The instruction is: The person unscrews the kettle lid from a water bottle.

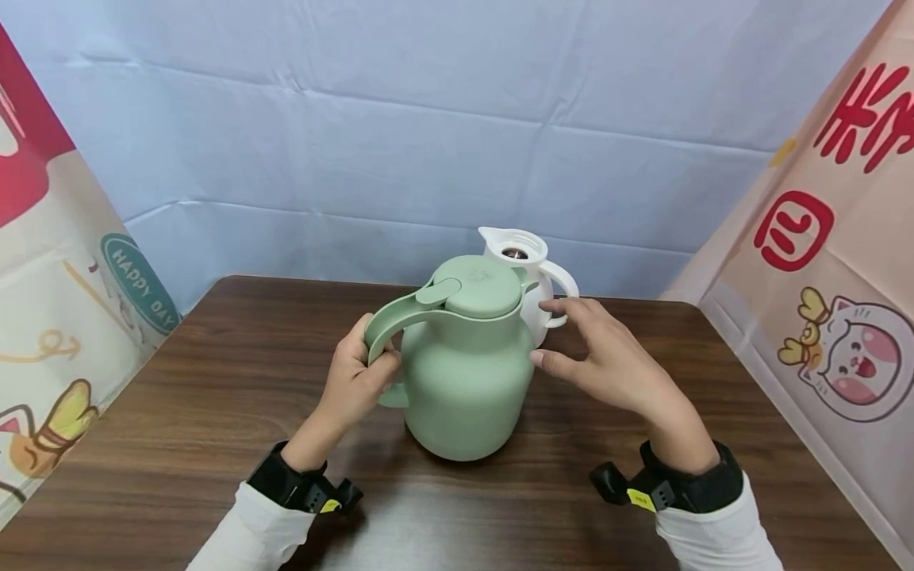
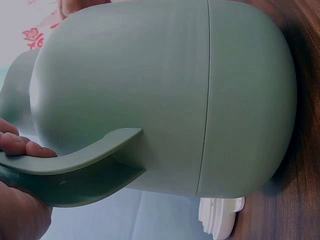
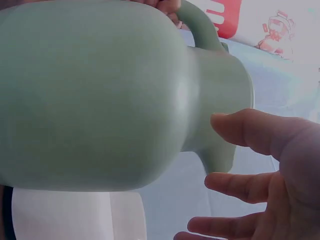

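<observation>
A green thermos jug (image 1: 467, 373) stands upright on the table, its lid (image 1: 485, 287) fitted on top. My left hand (image 1: 357, 373) grips its handle (image 2: 75, 162), with fingers and thumb wrapped round it. On the other side, my right hand (image 1: 607, 357) is spread beside the neck and spout (image 3: 217, 159); its thumb (image 3: 240, 130) lies close to the jug, and whether it touches I cannot tell. Behind the green jug is a white jug (image 1: 537, 313) with an uncovered mouth, partly hidden by the green one. Its handle points right, near my right fingertips.
The brown wooden table (image 1: 278, 357) reaches back to a pale blue cloth backdrop (image 1: 400, 143). Printed cloths hang at the left (image 1: 71, 317) and right (image 1: 821, 333). Low in the left wrist view, a white ridged piece (image 2: 217, 217) sits behind the green jug.
</observation>
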The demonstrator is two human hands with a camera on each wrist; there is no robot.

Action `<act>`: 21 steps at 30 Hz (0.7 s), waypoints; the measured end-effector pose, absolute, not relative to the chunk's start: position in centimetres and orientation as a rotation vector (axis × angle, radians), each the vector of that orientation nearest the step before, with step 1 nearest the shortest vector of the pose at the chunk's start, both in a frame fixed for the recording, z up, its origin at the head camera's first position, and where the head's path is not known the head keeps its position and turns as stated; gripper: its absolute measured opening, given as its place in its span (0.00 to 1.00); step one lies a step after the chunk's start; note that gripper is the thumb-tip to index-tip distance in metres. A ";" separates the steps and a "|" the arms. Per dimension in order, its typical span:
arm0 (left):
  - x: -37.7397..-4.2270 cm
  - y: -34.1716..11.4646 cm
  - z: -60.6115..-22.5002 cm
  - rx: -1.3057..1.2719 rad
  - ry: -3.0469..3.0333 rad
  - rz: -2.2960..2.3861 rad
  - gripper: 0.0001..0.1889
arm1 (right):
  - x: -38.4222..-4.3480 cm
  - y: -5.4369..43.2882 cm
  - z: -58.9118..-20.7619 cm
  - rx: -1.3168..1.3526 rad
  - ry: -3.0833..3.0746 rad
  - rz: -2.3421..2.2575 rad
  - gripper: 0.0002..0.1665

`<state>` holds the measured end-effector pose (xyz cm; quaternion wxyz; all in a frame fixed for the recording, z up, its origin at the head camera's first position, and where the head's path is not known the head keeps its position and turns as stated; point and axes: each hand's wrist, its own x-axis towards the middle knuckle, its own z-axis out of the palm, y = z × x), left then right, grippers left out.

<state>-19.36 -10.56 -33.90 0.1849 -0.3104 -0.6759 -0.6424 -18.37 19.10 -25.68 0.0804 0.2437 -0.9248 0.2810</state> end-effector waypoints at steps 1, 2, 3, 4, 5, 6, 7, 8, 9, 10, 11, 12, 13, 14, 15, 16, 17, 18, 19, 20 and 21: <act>-19.4 -10.6 -33.9 -0.876 -1.905 -1.809 0.09 | -18.3 19.0 -25.5 0.733 -2.756 0.835 0.34; -19.4 -10.6 -33.9 -0.875 -1.906 -1.810 0.09 | -18.3 19.0 -25.3 0.740 -2.747 0.834 0.34; -19.4 -10.6 -33.9 -0.875 -1.906 -1.810 0.09 | -18.3 18.9 -25.2 0.745 -2.740 0.832 0.34; -19.4 -10.6 -33.9 -0.873 -1.907 -1.815 0.09 | -18.3 18.8 -25.0 0.753 -2.732 0.829 0.34; -19.3 -10.6 -33.8 -0.875 -1.907 -1.815 0.09 | -18.3 18.7 -24.7 0.764 -2.721 0.827 0.34; -19.3 -10.6 -33.7 -0.878 -1.907 -1.819 0.10 | -18.3 18.6 -24.5 0.776 -2.710 0.820 0.34; -19.1 -10.6 -33.4 -0.884 -1.905 -1.818 0.10 | -18.3 18.5 -24.3 0.790 -2.696 0.817 0.33; -18.9 -10.5 -33.1 -0.887 -1.907 -1.820 0.10 | -18.3 18.4 -24.1 0.808 -2.679 0.817 0.32; -18.7 -10.5 -32.8 -0.890 -1.907 -1.820 0.11 | -18.3 18.3 -23.9 0.823 -2.663 0.814 0.32; -18.4 -10.4 -32.5 -0.891 -1.910 -1.823 0.11 | -18.3 18.2 -23.6 0.839 -2.643 0.812 0.32; -18.4 -10.4 -32.4 -0.896 -1.907 -1.822 0.11 | -18.4 18.0 -23.4 0.853 -2.624 0.808 0.31; -18.4 -10.4 -32.5 -0.899 -1.902 -1.825 0.11 | -18.4 17.9 -23.2 0.863 -2.610 0.808 0.31; -18.5 -10.5 -32.6 -0.904 -1.896 -1.825 0.10 | -18.4 17.8 -23.0 0.874 -2.593 0.814 0.31; -18.7 -10.5 -32.9 -0.898 -1.897 -1.829 0.10 | -18.4 17.7 -22.8 0.880 -2.582 0.822 0.31; -18.9 -10.6 -33.2 -0.896 -1.894 -1.832 0.09 | -18.4 17.6 -22.6 0.882 -2.574 0.828 0.31; -19.2 -10.6 -33.5 -0.897 -1.890 -1.833 0.09 | -18.5 17.4 -22.5 0.885 -2.565 0.837 0.31; -19.4 -10.7 -33.8 -0.899 -1.885 -1.834 0.08 | -18.5 17.3 -22.3 0.889 -2.558 0.843 0.31; -19.5 -10.7 -34.0 -0.899 -1.884 -1.835 0.08 | -18.6 17.1 -22.2 0.895 -2.548 0.853 0.30; -19.5 -10.7 -34.1 -0.897 -1.886 -1.835 0.08 | -18.6 17.0 -22.1 0.901 -2.536 0.863 0.30; -19.5 -10.7 -34.0 -0.893 -1.890 -1.832 0.08 | -18.7 16.8 -22.1 0.913 -2.520 0.871 0.30; -19.5 -10.7 -34.0 -0.897 -1.889 -1.830 0.08 | -18.8 16.6 -22.0 0.925 -2.503 0.877 0.30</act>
